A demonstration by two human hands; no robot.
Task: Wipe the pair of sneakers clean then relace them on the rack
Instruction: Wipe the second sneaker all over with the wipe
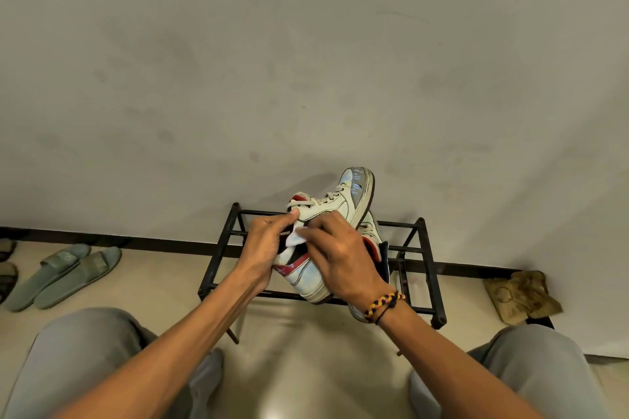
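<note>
left hand (263, 250): fingers curled gripping white leather sneaker (326, 214), toe tilted up over black metal rack (427, 262) | right hand (340, 258): fingertips pinching crumpled white cloth (294, 239) against collar | second sneaker (372, 235) behind, on rack's right half

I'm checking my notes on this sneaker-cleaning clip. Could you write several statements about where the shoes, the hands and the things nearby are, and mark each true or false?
1. The left hand holds the white high-top sneaker with red trim above the black metal rack. True.
2. The right hand presses a small white cloth against that sneaker. True.
3. The second sneaker lies on the floor. False: it sits on the rack.
4. A pair of grey-green slides lies to the rack's right. False: left.
5. The braided wristband is on the left wrist. False: right.
</note>
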